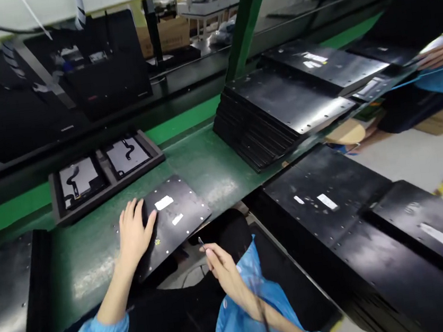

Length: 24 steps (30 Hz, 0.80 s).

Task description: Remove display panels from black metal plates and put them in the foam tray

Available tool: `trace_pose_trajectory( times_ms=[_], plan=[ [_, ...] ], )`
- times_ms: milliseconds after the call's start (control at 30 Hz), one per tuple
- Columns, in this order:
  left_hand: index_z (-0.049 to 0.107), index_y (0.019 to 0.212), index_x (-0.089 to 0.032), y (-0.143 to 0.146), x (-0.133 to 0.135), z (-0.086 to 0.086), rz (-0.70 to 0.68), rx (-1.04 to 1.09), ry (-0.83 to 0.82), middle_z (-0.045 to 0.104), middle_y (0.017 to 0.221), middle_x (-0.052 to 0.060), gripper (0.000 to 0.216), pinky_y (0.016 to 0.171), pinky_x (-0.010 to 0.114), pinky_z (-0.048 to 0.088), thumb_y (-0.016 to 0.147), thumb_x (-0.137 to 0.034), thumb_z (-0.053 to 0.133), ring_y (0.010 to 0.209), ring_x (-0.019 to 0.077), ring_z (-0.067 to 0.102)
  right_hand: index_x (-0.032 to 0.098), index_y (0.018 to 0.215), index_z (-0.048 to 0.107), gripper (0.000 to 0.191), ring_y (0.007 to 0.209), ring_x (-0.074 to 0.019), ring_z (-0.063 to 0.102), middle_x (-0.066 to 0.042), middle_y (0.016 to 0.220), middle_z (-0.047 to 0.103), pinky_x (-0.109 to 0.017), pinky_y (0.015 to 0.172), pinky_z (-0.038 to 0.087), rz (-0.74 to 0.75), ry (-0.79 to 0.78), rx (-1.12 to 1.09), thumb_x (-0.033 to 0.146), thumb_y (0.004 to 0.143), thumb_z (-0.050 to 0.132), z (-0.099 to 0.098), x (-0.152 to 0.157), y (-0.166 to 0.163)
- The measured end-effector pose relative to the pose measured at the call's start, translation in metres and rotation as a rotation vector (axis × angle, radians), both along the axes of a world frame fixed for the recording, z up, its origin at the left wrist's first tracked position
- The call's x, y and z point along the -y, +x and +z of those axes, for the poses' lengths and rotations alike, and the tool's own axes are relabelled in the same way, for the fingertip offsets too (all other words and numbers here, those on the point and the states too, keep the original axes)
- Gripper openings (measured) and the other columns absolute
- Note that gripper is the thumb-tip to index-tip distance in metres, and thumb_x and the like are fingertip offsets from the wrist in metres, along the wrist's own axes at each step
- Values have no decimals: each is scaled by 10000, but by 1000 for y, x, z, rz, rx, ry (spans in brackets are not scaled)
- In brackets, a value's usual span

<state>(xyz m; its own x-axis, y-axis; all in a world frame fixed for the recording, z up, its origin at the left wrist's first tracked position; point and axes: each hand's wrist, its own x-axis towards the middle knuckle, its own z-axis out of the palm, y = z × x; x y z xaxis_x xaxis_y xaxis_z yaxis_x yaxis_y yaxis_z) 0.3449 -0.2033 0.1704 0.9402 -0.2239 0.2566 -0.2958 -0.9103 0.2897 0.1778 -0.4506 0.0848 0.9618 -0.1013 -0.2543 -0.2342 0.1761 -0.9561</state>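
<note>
At lower centre of the frame, the left hand lies flat, fingers spread, on a flat black metal plate with white labels, which rests on the green desk. Just right of it, the right hand pinches what looks like thin metal tweezers. A black tray of two white-backed parts sits above, and a stack of black plates at upper right.
</note>
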Motion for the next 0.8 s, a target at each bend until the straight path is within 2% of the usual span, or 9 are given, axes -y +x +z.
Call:
trace_pose_trajectory(
  times_ms=[33, 133, 233, 333, 567, 800],
  plan=[
    [502, 1596, -129, 18, 15, 0, 0, -19, 12, 581, 1586, 249, 631, 1241, 660, 425, 1125, -543, 433, 1500, 426, 532, 203, 1120, 696, 503, 539, -111, 345, 62, 650, 433, -252, 501, 263, 28, 37, -18, 676, 1082, 532, -3, -4, -1],
    [530, 1565, -101, 58, 53, -1, -16, -37, 86, 639, 1449, 262, 653, 1102, 628, 513, 1119, -561, 404, 1332, 432, 607, 208, 1087, 655, 500, 540, -105, 305, 76, 645, 396, -245, 506, 231, 52, 57, -7, 682, 1098, 496, -10, -4, 10],
    [615, 1476, -127, 76, 67, 0, -110, -34, 129, 657, 1369, 230, 597, 1080, 586, 510, 1118, -553, 400, 1255, 403, 610, 210, 1114, 654, 493, 560, -106, 277, 85, 648, 355, -244, 516, 198, 59, 51, 6, 687, 1081, 535, -14, 5, 25],
    [626, 1450, -121, 81, 67, 2, -167, -47, 140, 649, 1359, 217, 588, 1077, 575, 501, 1123, -545, 383, 1240, 393, 595, 208, 1139, 677, 495, 582, -111, 259, 87, 652, 297, -252, 534, 181, 34, 36, 18, 686, 1064, 570, -18, 9, 32],
    [610, 1459, -138, 83, 66, 3, -198, -47, 159, 640, 1375, 212, 534, 1077, 545, 486, 1130, -491, 379, 1267, 381, 580, 199, 1154, 719, 494, 611, -121, 266, 68, 683, 304, -264, 557, 200, -12, -48, 33, 665, 1068, 579, -15, 13, 35],
    [591, 1478, -123, 74, 68, 2, -250, -48, 186, 634, 1406, 213, 539, 1050, 535, 494, 1137, -474, 363, 1251, 379, 586, 209, 1167, 726, 543, 593, -123, 254, 63, 695, 309, -257, 540, 204, 21, -63, -7, 714, 1049, 567, -24, 13, 17]
  ],
)
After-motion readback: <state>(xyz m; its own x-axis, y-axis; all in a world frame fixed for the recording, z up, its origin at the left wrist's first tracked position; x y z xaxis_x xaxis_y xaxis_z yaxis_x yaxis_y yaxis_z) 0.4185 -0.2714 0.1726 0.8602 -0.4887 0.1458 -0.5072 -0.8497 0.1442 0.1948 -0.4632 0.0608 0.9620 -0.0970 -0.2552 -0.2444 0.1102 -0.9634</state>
